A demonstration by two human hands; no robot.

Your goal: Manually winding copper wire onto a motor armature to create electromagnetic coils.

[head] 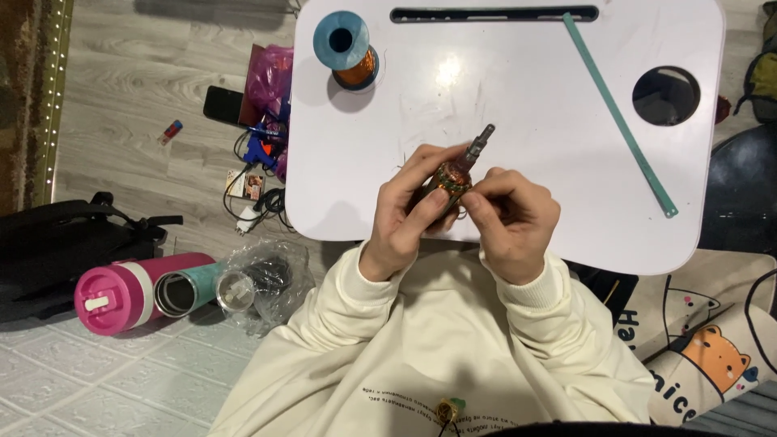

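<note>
My left hand (407, 212) grips a small motor armature (453, 175) wound with copper wire; its metal shaft (479, 144) points up and to the right. My right hand (508, 217) pinches at the armature's lower right side with thumb and forefinger, fingers closed on it or on thin wire there. Both hands hover over the near edge of a white lap table (526, 89). A blue spool of copper wire (346, 50) stands upright at the table's far left. I wear a cream sweatshirt.
A long teal strip (622, 121) lies diagonally across the table's right, beside a round cup hole (666, 95). On the floor at left lie a pink bottle (121, 293), a teal flask (188, 290), a plastic bag (267, 279), a black bag (57, 239) and a phone (223, 104).
</note>
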